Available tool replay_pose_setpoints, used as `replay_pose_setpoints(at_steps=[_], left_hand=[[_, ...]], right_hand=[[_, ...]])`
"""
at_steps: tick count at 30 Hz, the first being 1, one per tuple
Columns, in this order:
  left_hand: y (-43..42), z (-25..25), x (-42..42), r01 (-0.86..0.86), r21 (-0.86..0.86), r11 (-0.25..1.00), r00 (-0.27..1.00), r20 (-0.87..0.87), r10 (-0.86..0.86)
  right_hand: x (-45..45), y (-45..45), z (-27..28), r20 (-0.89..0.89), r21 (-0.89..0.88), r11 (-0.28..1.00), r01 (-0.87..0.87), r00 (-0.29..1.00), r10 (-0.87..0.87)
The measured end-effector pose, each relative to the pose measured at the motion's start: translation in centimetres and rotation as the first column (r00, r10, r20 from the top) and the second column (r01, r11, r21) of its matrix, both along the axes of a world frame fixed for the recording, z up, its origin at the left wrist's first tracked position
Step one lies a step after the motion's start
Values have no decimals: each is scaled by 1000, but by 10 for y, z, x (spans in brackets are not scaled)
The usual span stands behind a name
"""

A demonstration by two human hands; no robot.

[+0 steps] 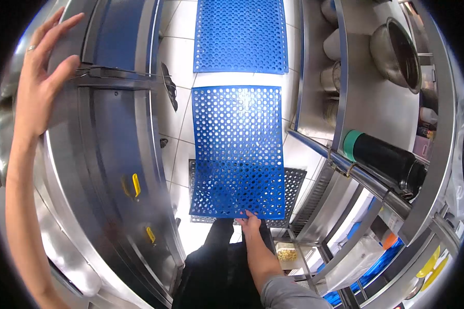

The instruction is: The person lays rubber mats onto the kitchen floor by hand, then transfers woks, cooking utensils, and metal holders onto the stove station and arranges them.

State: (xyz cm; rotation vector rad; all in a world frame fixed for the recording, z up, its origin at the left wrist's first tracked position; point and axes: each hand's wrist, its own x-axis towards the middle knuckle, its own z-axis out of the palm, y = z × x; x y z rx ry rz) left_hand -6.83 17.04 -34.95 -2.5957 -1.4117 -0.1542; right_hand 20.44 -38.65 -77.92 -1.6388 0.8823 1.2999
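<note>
My right hand (250, 222) grips the near edge of a blue perforated floor mat (238, 134), close to my legs. The near part of this mat is raised off the floor and overlaps a dark perforated mat (296, 188) beneath it. On the left, my left hand (45, 77) is held out over the steel counter with its fingers spread and nothing in them. Whether it touches the counter edge, I cannot tell. A second blue mat (239, 36) lies flat farther along the tiled floor, with a strip of tile between the two.
Steel cabinets with yellow handles (136, 185) line the left side. Along the right runs steel shelving with a metal bowl (395, 55), a black bottle with a green end (384, 159) and a metal rail (314, 143). A container of yellowish pieces (286, 253) stands low at right.
</note>
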Motion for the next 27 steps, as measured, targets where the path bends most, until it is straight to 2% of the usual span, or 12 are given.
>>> replay_pose_setpoints(at_steps=[3,7,8,10,12,14,15,18,21,22,26,27], left_hand=[[7,0,-2,-27,2,1000,999,-30,27],[9,-11,-6,-75,12,997,994,-84,76],[9,-17,-12,-144,-51,988,989,-27,143],[-7,-7,52,-112,-226,968,971,182,155],[-7,-4,74,-68,-299,952,948,277,155],[2,-7,53,-34,-318,948,962,248,117],[18,-2,36,112,-284,952,990,114,-83],[5,-7,45,-17,-362,932,963,244,112],[36,12,14,-373,-505,779,781,282,557],[21,1,26,-307,-464,831,849,262,459],[4,-30,37,-83,-299,951,981,144,131],[-17,-43,56,-238,-355,904,912,239,334]], right_hand=[[-5,44,-27,-62,139,982,128,991,-121],[10,96,-79,-72,166,973,158,986,-148],[16,112,-91,-68,171,973,152,987,-143],[22,128,-102,-61,142,975,170,985,-162],[19,150,-115,-64,104,968,227,973,-222],[23,166,-127,-5,202,974,103,995,-104],[25,175,-139,23,256,965,60,997,-68],[32,200,-172,-3,320,939,122,992,-128],[47,221,-188,-37,310,949,64,998,-55],[49,215,-201,-33,275,959,-65,996,77],[45,191,-214,29,154,987,-55,998,51],[46,183,-216,38,126,991,-53,998,48]])
